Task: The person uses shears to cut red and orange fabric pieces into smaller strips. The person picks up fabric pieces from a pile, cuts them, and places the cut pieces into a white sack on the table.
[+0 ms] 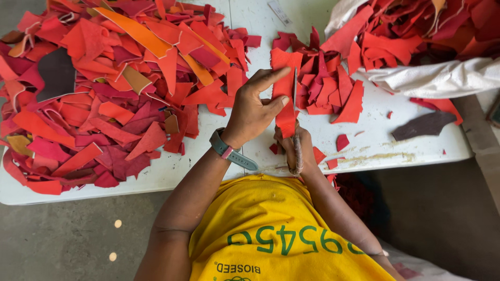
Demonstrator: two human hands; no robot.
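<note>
A flat, matte red leather strip (285, 93) was held upright over the white table (364, 140), pinched by the left hand (253, 112). Scissors (296, 130) were gripped by the right hand (294, 145), apparently cutting it. Three heaps of red and orange scraps (104, 88) were spread around.

So the table (172, 171) has a big heap of leather scraps (104, 88) spread over its left half. A smaller pile of scraps (325, 86) sits right of centre, and a cloth sack (437, 78) full of more offcuts is at the far right. The left hand (252, 109) and right hand (294, 145) are between the heap and the pile, near the front edge, holding a leather strip (285, 88) with scissors (296, 125) alongside it. One dark scrap (424, 125) lies by itself in front of the sack.
</note>
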